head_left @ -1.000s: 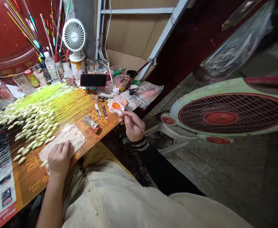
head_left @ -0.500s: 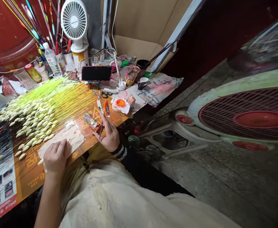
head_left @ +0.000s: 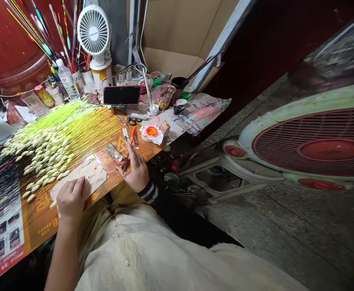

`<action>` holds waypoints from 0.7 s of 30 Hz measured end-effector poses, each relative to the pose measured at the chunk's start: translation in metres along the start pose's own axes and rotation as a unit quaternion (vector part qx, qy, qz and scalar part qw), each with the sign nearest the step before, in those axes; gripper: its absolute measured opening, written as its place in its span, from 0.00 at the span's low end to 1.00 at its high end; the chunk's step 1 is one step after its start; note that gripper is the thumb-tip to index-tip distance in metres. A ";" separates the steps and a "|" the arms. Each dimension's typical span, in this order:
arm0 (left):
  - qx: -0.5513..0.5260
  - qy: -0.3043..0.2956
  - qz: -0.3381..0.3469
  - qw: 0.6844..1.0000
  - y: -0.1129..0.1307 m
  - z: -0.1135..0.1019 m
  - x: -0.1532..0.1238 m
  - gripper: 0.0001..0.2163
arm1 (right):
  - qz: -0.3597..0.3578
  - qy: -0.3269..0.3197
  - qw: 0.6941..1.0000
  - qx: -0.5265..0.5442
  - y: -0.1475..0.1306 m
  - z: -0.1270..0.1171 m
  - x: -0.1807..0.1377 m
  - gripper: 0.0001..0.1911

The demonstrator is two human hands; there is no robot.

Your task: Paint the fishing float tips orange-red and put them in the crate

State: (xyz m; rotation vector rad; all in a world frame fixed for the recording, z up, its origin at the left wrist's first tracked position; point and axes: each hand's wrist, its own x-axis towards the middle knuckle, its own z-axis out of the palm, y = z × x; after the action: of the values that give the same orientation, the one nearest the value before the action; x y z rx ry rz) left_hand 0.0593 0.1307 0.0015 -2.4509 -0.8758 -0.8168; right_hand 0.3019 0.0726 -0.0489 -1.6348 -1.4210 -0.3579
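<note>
The right hand [head_left: 137, 171] pinches a slim paintbrush [head_left: 130, 143] between thumb and fingers, at the desk's near edge. The brush is a thin, straight, dark stick with an orange-coated tip; its long axis runs from 7 o'clock up towards 1, tip away from the person. A black knit sleeve [head_left: 177, 216] with a grey-striped cuff covers this arm.

Near the hand, at 10 o'clock, lies a rough, paint-crusted rectangular block [head_left: 115, 154]. At 1 o'clock sits a round pot of orange paint [head_left: 151, 131], ringed by crumpled white tissue.

At 9 o'clock a wrinkled, off-white cloth [head_left: 95, 176] with small orange spots lies on the glossy orange-brown desk [head_left: 48, 226]. At 8 o'clock the left hand [head_left: 71, 197] rests over it, fingers curled; whether they grip anything is hidden. Beyond, between 9 and 10, smooth, pale, spindle-shaped bulbs [head_left: 48, 150] lie heaped, their thin yellow stems pointing towards 2 o'clock. A ribbed plastic chair [head_left: 310, 145] stands at 3.
</note>
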 end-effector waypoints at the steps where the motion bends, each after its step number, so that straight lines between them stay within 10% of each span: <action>1: 0.002 0.000 -0.001 1.000 0.000 0.000 0.000 0.06 | 0.002 -0.003 1.000 -0.003 -0.001 0.001 0.000 0.47; 21: 0.000 -0.006 0.004 1.000 0.001 -0.002 0.004 0.08 | 0.018 0.022 0.997 0.078 0.010 -0.024 0.010 0.46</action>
State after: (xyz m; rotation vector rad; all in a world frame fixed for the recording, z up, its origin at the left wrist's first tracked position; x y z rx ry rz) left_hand 0.0613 0.1308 0.0052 -2.4606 -0.8692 -0.8005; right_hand 0.3219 0.0607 -0.0332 -1.5137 -1.3505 -0.2550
